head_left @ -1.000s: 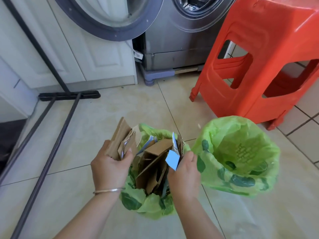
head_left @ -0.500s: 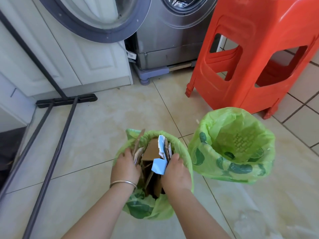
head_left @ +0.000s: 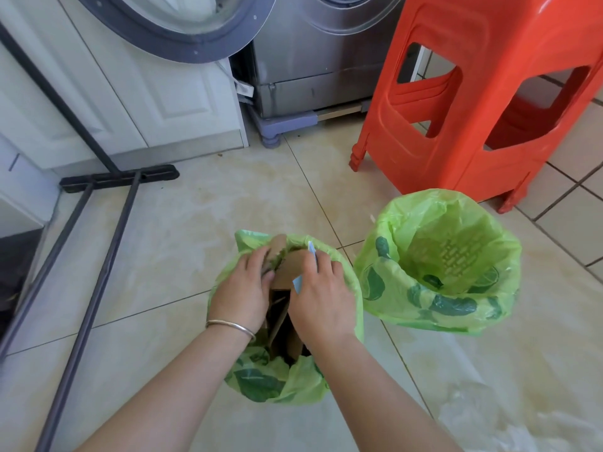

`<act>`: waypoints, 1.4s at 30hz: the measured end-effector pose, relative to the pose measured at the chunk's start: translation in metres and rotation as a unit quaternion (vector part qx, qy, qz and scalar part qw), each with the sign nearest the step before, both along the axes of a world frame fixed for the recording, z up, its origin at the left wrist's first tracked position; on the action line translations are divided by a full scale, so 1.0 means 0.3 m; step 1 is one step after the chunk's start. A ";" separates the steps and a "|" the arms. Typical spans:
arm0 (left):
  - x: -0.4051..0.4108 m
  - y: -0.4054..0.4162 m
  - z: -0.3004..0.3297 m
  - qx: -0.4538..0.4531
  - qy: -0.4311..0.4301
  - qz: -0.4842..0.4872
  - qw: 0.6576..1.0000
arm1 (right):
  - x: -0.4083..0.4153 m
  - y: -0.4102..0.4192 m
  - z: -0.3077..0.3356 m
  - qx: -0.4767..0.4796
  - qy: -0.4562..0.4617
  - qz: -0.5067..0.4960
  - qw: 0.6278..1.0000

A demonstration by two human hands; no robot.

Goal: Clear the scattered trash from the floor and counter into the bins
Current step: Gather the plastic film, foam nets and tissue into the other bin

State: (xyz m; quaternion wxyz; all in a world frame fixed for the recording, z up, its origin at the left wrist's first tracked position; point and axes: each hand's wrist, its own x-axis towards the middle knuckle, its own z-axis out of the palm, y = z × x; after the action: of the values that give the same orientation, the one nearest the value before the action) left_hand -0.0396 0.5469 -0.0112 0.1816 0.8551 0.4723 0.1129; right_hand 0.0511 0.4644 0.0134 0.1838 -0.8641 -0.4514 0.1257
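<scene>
Two small bins lined with green leaf-print bags stand on the tiled floor. The near bin (head_left: pixel 280 383) is stuffed with brown cardboard pieces (head_left: pixel 287 272) and a blue-and-white paper scrap (head_left: pixel 311 252). My left hand (head_left: pixel 243 288) presses down on the cardboard at the bin's left side, fingers curled over a piece. My right hand (head_left: pixel 321 298) pushes on the cardboard and paper at the right side. The far bin (head_left: pixel 437 265) to the right holds nothing I can see.
A red plastic stool (head_left: pixel 483 93) stands behind the far bin. A grey washing machine (head_left: pixel 310 53) with its round door open is at the back. A black floor wiper (head_left: pixel 120 179) leans against white cabinets on the left.
Both hands have come down from above the near bin and pushed the cardboard and blue paper deeper into it. The view has moved slightly closer.
</scene>
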 end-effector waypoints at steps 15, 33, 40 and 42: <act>0.035 0.019 0.081 -0.158 0.154 0.028 0.975 | -0.059 -0.010 -0.077 -0.048 0.125 -0.006 0.991; 0.585 -0.817 0.065 -0.202 -0.083 -0.402 0.889 | 0.345 -1.171 -0.177 0.010 -0.001 -0.372 0.928; 0.498 -0.998 -0.288 -0.247 0.196 -0.345 0.884 | 0.310 -1.646 -0.329 -0.084 0.120 -0.548 0.824; 0.488 -1.043 -0.352 -0.220 0.208 -0.330 0.894 | 0.270 -1.725 -0.380 -0.123 0.147 -0.537 0.822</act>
State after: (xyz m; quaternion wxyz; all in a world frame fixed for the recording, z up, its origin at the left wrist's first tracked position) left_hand 0.1067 0.2339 -0.1166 0.2895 0.9038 0.2031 -0.2411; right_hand 0.1322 -0.0530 -0.1005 0.1786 -0.9566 0.1349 0.1867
